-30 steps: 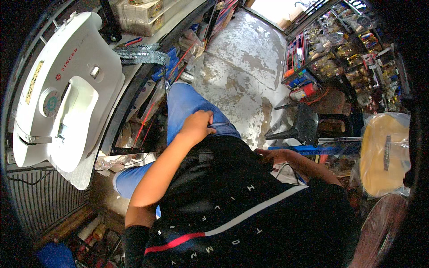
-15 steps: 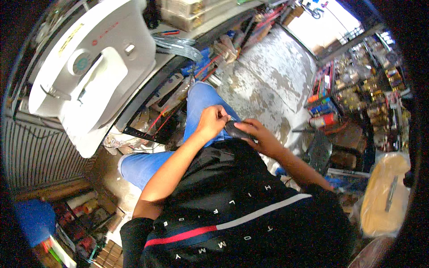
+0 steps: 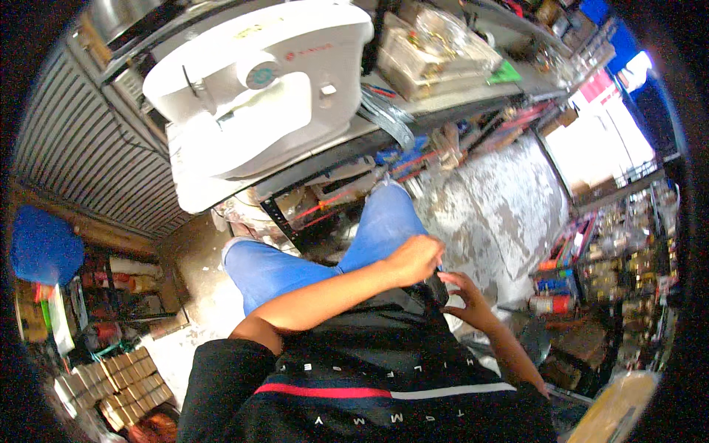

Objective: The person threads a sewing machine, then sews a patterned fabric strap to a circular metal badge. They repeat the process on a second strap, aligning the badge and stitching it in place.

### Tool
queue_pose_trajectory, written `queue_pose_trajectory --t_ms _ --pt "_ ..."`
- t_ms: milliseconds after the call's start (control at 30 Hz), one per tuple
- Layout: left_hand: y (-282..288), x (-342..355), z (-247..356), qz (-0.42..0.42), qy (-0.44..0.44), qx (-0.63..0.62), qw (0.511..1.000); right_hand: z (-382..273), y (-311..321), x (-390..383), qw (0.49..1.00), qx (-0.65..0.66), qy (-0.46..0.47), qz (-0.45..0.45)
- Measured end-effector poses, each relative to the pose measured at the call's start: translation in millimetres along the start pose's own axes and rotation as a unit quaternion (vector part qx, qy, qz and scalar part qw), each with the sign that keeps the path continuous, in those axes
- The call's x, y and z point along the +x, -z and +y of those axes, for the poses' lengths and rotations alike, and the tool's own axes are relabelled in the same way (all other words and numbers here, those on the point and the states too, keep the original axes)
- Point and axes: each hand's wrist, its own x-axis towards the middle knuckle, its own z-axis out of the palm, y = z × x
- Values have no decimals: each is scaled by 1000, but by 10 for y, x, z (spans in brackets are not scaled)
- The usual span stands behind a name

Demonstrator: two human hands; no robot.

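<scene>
Cluttered shelves (image 3: pixel 628 258) crowd the right of the frame, a sewing machine (image 3: pixel 336 111) sits on the bench (image 3: pixel 473 101) up top, and centre stage, just right of middle, there's a black thing (image 3: pixel 437 291) by the jeans (image 3: pixel 384 229)! Left hand (image 3: pixel 415 260) curls closed just above it, contents hidden; right hand (image 3: pixel 473 301) curves at its side, thumb and fingers parted, and whether they grip it, nobody can tell. Looks light, probably, perhaps smooth; stiff or soft is anyone's guess. Its long sides seem the best hold.
</scene>
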Motion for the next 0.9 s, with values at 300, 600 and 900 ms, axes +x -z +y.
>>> queue_pose_trajectory --t_ms 300,600,900 --pt "-171 -72 28 -27 -28 63 997 818 -248 926 905 -283 201 248" --pt "1104 -441 194 -111 149 233 954 -1158 1325 1918 948 -136 258 -127" --pt "1132 -773 1241 56 49 108 991 -2803 1344 5010 971 155 177 33"
